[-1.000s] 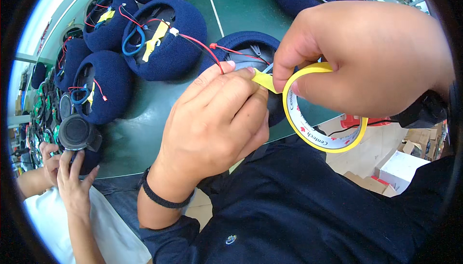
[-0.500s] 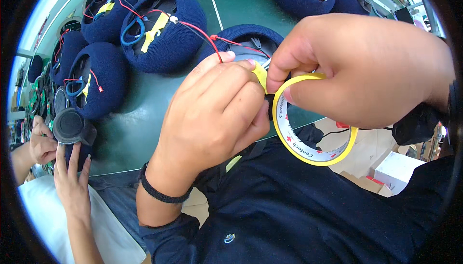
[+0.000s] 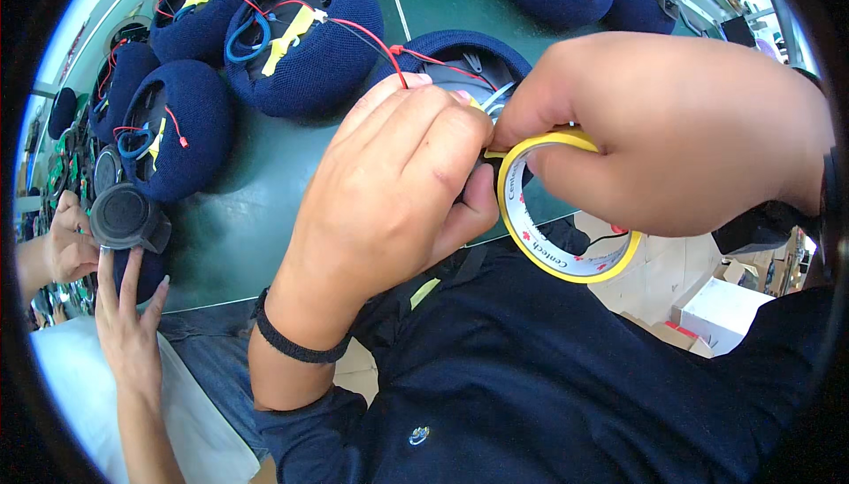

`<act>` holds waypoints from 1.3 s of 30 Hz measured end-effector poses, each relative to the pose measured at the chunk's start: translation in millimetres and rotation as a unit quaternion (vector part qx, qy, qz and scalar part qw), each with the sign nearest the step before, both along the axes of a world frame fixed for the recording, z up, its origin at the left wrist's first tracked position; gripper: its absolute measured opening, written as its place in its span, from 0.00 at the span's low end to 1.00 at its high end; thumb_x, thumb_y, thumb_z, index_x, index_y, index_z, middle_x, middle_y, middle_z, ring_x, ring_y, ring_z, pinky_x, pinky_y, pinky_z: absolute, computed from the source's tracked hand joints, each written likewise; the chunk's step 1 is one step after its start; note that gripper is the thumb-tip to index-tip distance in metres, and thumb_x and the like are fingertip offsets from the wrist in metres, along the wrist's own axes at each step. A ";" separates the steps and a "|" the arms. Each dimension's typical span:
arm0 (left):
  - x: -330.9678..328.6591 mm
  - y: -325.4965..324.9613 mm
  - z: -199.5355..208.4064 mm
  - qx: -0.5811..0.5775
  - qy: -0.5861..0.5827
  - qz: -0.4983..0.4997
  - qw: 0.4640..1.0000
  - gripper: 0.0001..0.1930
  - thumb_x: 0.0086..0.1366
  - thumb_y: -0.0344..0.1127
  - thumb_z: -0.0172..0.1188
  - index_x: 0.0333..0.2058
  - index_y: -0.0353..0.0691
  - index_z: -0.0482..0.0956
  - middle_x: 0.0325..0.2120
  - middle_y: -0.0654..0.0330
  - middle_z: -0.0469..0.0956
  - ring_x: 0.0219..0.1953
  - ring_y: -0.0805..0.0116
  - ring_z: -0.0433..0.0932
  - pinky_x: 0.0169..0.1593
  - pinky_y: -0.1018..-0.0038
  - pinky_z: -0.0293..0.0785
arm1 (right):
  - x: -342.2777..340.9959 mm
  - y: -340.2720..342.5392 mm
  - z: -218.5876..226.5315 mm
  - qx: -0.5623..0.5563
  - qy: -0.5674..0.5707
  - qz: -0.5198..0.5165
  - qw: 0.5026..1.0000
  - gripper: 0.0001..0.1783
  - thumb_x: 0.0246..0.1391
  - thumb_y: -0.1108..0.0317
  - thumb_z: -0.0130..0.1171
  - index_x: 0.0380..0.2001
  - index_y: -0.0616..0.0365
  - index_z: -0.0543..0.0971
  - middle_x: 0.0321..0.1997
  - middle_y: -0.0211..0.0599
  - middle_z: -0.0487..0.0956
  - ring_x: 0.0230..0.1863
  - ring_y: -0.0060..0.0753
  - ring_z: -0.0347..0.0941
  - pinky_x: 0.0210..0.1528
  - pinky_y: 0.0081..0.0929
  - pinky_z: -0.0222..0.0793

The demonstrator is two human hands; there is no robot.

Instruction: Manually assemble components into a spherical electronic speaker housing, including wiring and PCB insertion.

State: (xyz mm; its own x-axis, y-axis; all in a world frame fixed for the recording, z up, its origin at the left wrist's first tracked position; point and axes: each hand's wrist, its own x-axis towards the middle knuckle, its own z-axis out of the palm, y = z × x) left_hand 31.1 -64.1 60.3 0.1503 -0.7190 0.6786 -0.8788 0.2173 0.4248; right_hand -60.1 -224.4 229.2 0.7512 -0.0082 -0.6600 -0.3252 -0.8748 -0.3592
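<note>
My right hand (image 3: 659, 134) grips the yellow tape roll (image 3: 531, 236) just beside my curled left hand (image 3: 389, 183), its hold unclear, and less strip (image 3: 495, 154) shows than before, so work seems closer around the navy shell (image 3: 447, 41).

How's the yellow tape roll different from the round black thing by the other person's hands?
The tape roll is yellow and white; the black thing looks all dark. The tape roll has a hole; the black thing's top looks closed. The right hand holds the tape roll; the black thing sits by the other person's hands. Both look round.
</note>
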 end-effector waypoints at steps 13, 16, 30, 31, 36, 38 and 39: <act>-0.8 8.2 10.8 0.047 -0.022 -0.027 0.998 0.21 0.54 0.29 0.79 0.47 0.34 0.88 0.53 0.48 0.86 0.54 0.44 0.86 0.66 0.48 0.78 | -31.8 29.1 2.5 -0.181 -0.176 0.104 0.962 0.10 0.61 0.67 0.64 0.42 0.56 0.90 0.39 0.44 0.87 0.41 0.51 0.87 0.45 0.45 0.85; 0.9 9.8 12.2 0.061 -0.039 -0.034 0.997 0.21 0.55 0.29 0.80 0.48 0.35 0.89 0.55 0.49 0.86 0.56 0.46 0.87 0.68 0.45 0.77 | -31.5 21.4 -2.0 -0.124 -0.189 0.062 0.972 0.10 0.62 0.68 0.64 0.43 0.57 0.89 0.37 0.44 0.86 0.42 0.51 0.87 0.46 0.45 0.84; -2.1 16.7 22.2 0.135 -0.095 -0.009 0.986 0.18 0.60 0.33 0.78 0.50 0.40 0.89 0.52 0.55 0.86 0.57 0.54 0.86 0.70 0.46 0.76 | -36.8 29.7 -9.0 -0.166 -0.175 0.121 0.963 0.09 0.68 0.67 0.65 0.42 0.60 0.89 0.41 0.47 0.88 0.47 0.57 0.84 0.51 0.48 0.79; -2.4 15.1 22.8 0.131 -0.096 -0.012 0.987 0.18 0.61 0.35 0.78 0.50 0.42 0.90 0.53 0.56 0.86 0.58 0.54 0.86 0.71 0.47 0.76 | -38.4 28.8 -7.5 -0.159 -0.188 0.121 0.962 0.08 0.68 0.67 0.66 0.41 0.60 0.89 0.41 0.48 0.88 0.47 0.57 0.83 0.51 0.48 0.79; -4.2 15.7 34.1 0.169 -0.115 -0.009 0.979 0.17 0.61 0.36 0.78 0.49 0.43 0.90 0.54 0.55 0.85 0.58 0.54 0.85 0.72 0.46 0.74 | -47.2 23.1 -13.1 -0.183 -0.204 0.125 0.953 0.07 0.65 0.68 0.69 0.40 0.60 0.89 0.40 0.49 0.87 0.47 0.56 0.82 0.51 0.48 0.78; -7.8 16.4 39.6 0.188 -0.135 0.006 0.973 0.16 0.62 0.36 0.77 0.48 0.43 0.90 0.54 0.55 0.85 0.58 0.54 0.85 0.72 0.46 0.73 | -45.9 17.3 -16.9 -0.186 -0.189 0.141 0.954 0.07 0.63 0.69 0.69 0.39 0.60 0.89 0.39 0.49 0.87 0.46 0.56 0.82 0.50 0.48 0.78; -9.9 16.4 42.0 0.195 -0.143 0.015 0.970 0.15 0.63 0.36 0.77 0.48 0.43 0.90 0.55 0.55 0.85 0.58 0.54 0.85 0.72 0.46 0.73 | -44.2 13.3 -18.0 -0.173 -0.180 0.145 0.957 0.06 0.62 0.69 0.69 0.38 0.60 0.89 0.39 0.49 0.86 0.44 0.56 0.83 0.48 0.48 0.79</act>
State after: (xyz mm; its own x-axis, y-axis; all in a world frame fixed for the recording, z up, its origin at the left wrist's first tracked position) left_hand 21.3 -47.7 102.2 0.0195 -0.9280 0.3721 -0.9764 0.0624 0.2067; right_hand -104.3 -211.0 211.2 0.9334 0.0634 -0.3531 0.0395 -0.9965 -0.0743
